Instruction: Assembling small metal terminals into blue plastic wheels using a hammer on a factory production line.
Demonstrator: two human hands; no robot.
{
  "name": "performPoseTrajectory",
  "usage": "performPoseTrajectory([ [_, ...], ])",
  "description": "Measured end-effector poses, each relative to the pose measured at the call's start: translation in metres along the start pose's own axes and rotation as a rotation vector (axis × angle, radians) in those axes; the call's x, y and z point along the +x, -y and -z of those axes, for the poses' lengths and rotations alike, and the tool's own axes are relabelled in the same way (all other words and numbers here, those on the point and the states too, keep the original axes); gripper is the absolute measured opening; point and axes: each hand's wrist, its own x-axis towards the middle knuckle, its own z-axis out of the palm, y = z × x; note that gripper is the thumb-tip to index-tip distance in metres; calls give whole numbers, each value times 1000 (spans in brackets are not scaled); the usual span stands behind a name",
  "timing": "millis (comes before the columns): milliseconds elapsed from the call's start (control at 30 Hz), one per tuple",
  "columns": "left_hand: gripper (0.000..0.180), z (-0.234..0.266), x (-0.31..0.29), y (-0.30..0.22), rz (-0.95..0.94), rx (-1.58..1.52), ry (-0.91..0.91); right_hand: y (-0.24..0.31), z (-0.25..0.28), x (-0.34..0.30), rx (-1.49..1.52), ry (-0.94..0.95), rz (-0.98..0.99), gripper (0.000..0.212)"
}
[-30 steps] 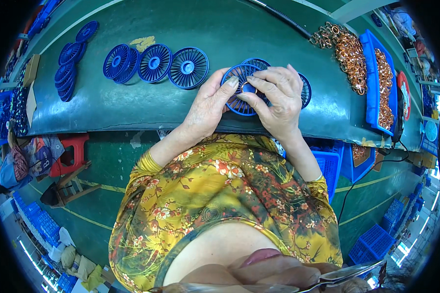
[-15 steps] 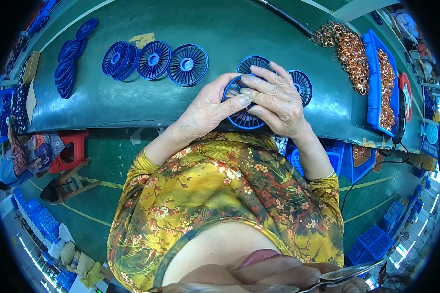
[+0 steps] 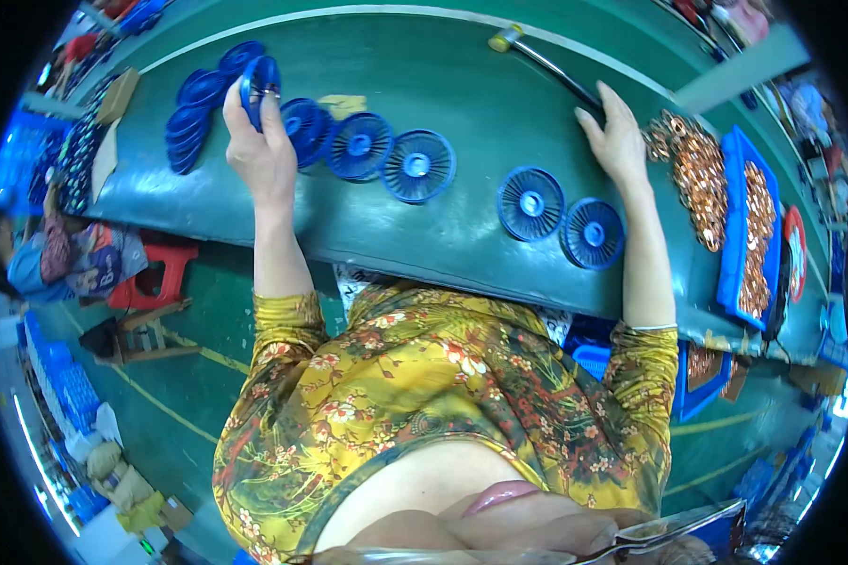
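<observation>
Along the near edge of the green table (image 3: 481, 122), a green floor (image 3: 212, 282) with yellow lines (image 3: 226, 362) is spreading; a red stool (image 3: 175, 271) is standing near the left corner.

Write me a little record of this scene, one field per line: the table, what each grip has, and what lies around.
Table: green
Left grip: holds a blue wheel near a cluster of wheels
Right grip: thumb and fingers parted at the handle of a hammer; contact unclear
Copper-coloured rings: heaped beside a blue tray, more inside it
</observation>
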Motion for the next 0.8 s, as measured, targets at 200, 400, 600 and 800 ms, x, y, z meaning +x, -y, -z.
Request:
performPoseTrajectory([
  [200, 31, 36, 16, 111, 37, 385, 8, -2, -10, 7, -113, 18, 14, 35],
  [400, 32, 38, -4, 112, -57, 326, 316, 0, -2, 4, -27, 96, -78, 29],
  [600, 37, 29, -11, 116, -107, 293, 210, 13, 44, -24, 356, 78, -352, 32],
  [800, 30, -3, -24, -29, -247, -171, 508, 59, 122, -113, 1013, -89, -374, 31],
])
